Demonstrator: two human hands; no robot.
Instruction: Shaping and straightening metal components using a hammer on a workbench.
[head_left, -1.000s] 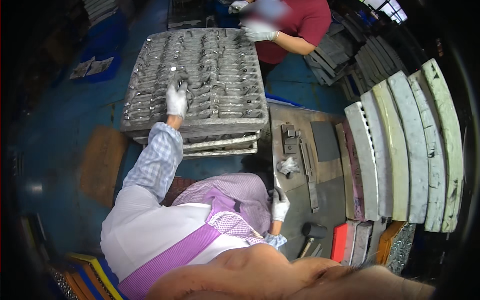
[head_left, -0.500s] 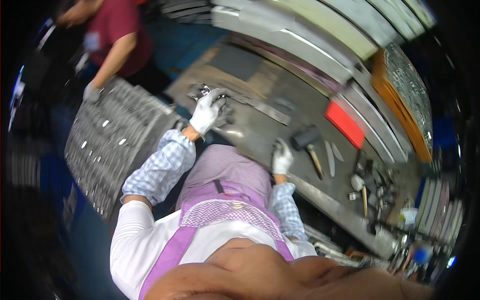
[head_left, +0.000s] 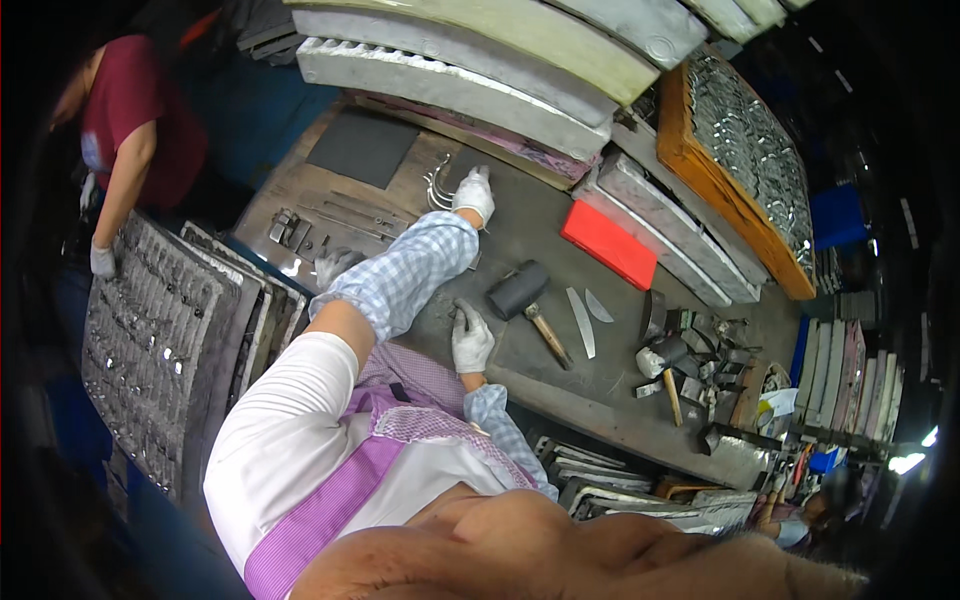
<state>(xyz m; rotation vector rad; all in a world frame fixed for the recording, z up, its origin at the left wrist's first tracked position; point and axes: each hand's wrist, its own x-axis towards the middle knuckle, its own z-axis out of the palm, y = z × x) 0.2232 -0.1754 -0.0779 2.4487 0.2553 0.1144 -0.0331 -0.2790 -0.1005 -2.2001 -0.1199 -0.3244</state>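
Diagonally outstretched left hand [head_left: 475, 196], right hand [head_left: 471, 343] closer in

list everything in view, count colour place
workbench: one, grey, centre
sheet: one, dark, bench's left
curved pieces: several, silver, right of sheet
mallet: one, black, mid-bench
blades: two, silver, right of mallet
block: one, red, above blades
hammer: one, pale, amid metal clutter
parts tray: one, orange, upper right
slabs: several, pale, top
trays: several, grey, left
co-worker: one, maroon shirt, left
left hand: one, white glove, near curved pieces
right hand: one, white glove, near mallet
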